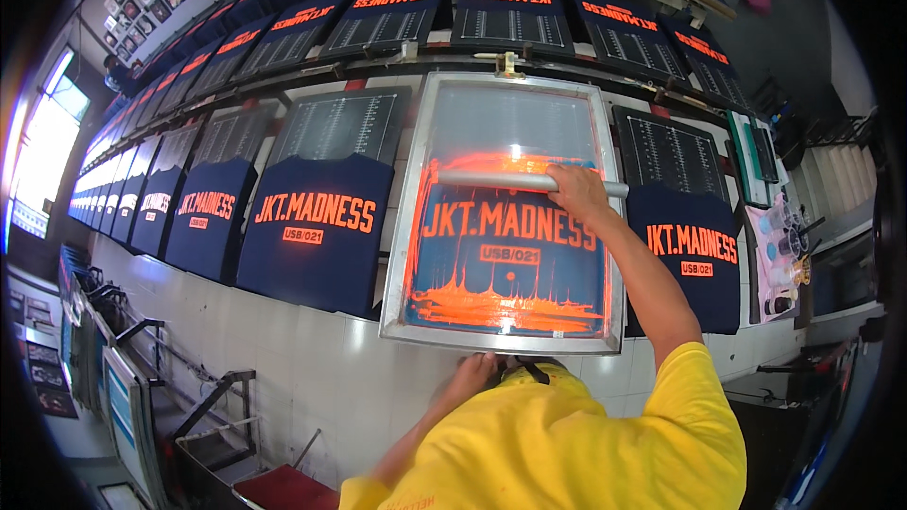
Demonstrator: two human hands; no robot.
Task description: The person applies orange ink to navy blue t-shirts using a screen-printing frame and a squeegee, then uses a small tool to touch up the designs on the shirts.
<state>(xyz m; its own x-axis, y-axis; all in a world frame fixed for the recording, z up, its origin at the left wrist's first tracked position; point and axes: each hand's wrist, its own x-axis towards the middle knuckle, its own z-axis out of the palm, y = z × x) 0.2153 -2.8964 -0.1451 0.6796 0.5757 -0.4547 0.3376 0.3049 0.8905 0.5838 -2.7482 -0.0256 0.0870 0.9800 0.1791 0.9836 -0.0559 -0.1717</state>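
Presently, taking the metal screen frame [501, 342] as the clock face, the right hand [578, 191] sits at two o'clock, fingers closed around a grey bar [496, 180] lying across the mesh at twelve. Orange ink [510, 312] bands the mesh at six. Just beyond that edge the left hand [472, 376] looks partly curled; whether it grips anything, I cannot tell. A navy shirt [312, 269] lies at nine.
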